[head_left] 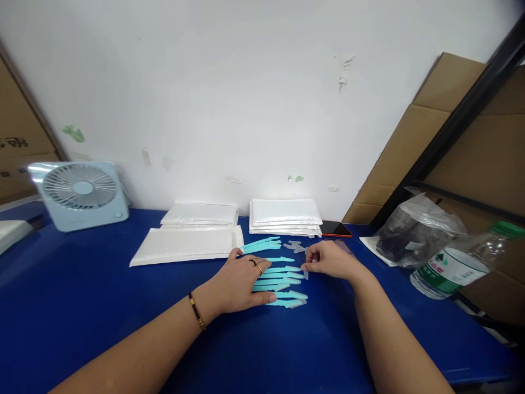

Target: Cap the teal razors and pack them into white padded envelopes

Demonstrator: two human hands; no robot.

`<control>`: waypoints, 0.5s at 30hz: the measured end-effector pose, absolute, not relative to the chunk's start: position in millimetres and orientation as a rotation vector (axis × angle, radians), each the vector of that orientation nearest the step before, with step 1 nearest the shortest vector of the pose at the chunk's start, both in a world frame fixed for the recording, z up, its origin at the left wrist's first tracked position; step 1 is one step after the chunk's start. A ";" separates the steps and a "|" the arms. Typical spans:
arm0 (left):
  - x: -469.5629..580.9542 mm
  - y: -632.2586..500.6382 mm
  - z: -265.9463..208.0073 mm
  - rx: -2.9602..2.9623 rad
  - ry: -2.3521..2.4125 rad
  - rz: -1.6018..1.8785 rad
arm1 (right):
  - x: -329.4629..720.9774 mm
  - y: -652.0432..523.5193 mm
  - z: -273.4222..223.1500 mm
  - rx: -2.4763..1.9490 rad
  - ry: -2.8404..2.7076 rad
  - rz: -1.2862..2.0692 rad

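Several turquoise eyebrow razors (pixel 283 281) lie side by side on the blue table, their blade ends toward the right. My left hand (pixel 240 279) rests over their handles with its fingers spread, the thumb on the razors nearest me. At the blade ends, my right hand (pixel 324 260) pinches a small clear blade cap (pixel 305 275) between thumb and fingertips. Behind it lies a little heap of loose clear caps (pixel 293 246). More turquoise razors (pixel 262 244) are grouped just beyond my left fingertips.
White padded envelopes (pixel 184 243) lie at the back left, with another stack (pixel 285 213) by the wall. A phone (pixel 336 229) is behind my right hand. Rightward are a clear plastic bag (pixel 418 230) and a water bottle (pixel 451 268). A fan (pixel 82 191) stands far left.
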State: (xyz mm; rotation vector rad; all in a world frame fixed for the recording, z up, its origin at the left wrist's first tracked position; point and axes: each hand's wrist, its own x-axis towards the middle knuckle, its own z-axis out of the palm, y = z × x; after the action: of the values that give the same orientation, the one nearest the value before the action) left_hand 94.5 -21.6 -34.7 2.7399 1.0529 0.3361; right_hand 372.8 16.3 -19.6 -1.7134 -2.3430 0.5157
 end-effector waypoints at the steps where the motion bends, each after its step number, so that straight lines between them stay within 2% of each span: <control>1: 94.6 -21.5 -34.8 2.740 1.050 0.339 | 372.3 15.4 -18.9 -1.728 -2.355 0.534; 15: 94.3 -21.4 -34.1 2.729 1.047 0.313 | 356.2 22.0 -34.5 -1.425 -2.310 0.576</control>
State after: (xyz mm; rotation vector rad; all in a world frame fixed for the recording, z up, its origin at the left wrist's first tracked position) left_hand 94.3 -21.4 -34.1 2.7292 1.0467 0.3130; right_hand 356.2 22.0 -34.5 -1.4248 -2.3097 0.5756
